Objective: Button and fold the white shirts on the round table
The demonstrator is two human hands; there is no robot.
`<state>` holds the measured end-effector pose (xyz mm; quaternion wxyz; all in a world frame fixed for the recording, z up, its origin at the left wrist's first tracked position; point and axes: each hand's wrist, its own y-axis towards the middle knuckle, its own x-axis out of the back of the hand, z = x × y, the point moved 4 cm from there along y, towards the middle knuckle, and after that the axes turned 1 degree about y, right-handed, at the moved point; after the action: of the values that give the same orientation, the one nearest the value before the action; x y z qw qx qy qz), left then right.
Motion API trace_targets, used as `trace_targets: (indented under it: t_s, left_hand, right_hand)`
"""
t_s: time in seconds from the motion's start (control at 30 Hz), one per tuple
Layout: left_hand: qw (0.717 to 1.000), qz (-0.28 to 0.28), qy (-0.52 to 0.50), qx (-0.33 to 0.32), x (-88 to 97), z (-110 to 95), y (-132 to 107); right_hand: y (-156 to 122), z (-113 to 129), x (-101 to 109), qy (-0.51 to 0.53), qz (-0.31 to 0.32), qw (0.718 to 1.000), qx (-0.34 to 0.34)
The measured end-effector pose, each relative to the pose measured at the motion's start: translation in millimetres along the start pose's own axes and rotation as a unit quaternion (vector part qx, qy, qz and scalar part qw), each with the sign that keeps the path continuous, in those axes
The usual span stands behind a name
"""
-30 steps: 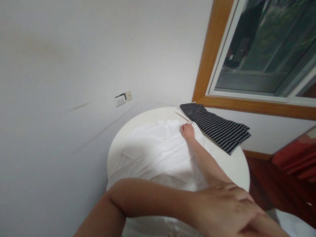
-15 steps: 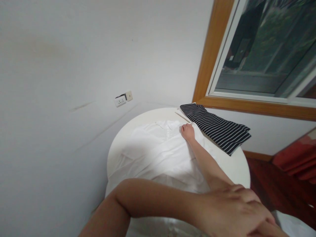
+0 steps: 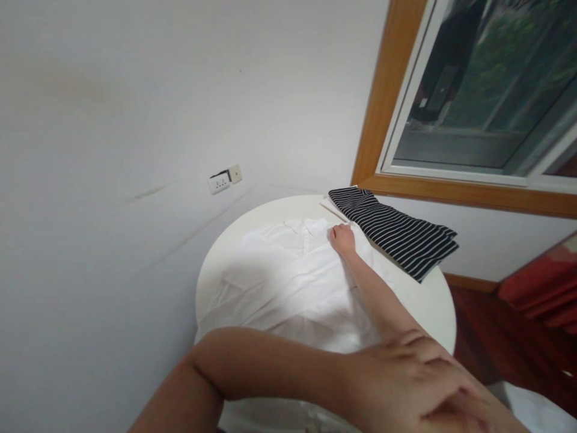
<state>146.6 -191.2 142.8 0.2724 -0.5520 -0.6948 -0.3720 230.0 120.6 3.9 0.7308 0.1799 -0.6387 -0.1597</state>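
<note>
A white garment (image 3: 279,279), which looks like a shirt, lies spread and creased over the round white table. My right hand (image 3: 343,239) is closed on its far right edge, fingers curled into the cloth. Across the front of the view reaches my left arm, and my left hand (image 3: 415,379) lies over my right forearm (image 3: 383,300) with its fingers bent round it, somewhat blurred. Just right of my right hand is a folded black-and-white striped garment (image 3: 392,231). The near part of the white garment is hidden under my left arm.
The round table (image 3: 216,261) stands against a white wall with a socket (image 3: 219,183). A thin stick-like thing (image 3: 332,211) lies near the striped garment. A wood-framed window (image 3: 469,187) is at right, above a red cloth (image 3: 543,288). Something white (image 3: 536,409) shows at lower right.
My left hand has slid a little to the left and up along my right forearm. My right hand and the garments stay where they were.
</note>
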Motion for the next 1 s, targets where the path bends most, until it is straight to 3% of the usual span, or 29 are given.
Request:
trace_targets:
  t_s: [0.1,0.23,0.47,0.67,0.9,1.0]
  left_hand:
    - [1.0,-0.02,0.002,-0.012,2.8,4.7,-2.1]
    - [0.995,-0.068,0.03,0.061,-1.2,18.4,-6.0]
    - [0.996,0.035,-0.078,-0.041,-0.7,4.8,-9.9]
    - [0.997,-0.06,-0.002,0.054,-1.7,20.9,-6.0]
    - [0.997,0.028,-0.06,-0.029,1.2,8.3,-8.3]
    - [0.999,-0.041,0.011,0.027,1.6,22.2,-5.8]
  right_hand:
    - [-0.1,-0.1,0.6,-0.001,-0.003,1.0,0.001]
    - [-0.3,-0.1,1.4,0.0,-0.004,1.0,0.003]
    - [-0.7,-0.4,1.6,0.005,0.003,1.0,-0.005]
    - [-1.5,-1.0,2.5,0.005,0.006,1.0,-0.003]
    - [-1.1,-1.1,1.7,0.007,0.011,1.0,-0.006]
    - [-1.2,-0.8,1.8,0.008,0.006,1.0,-0.005]
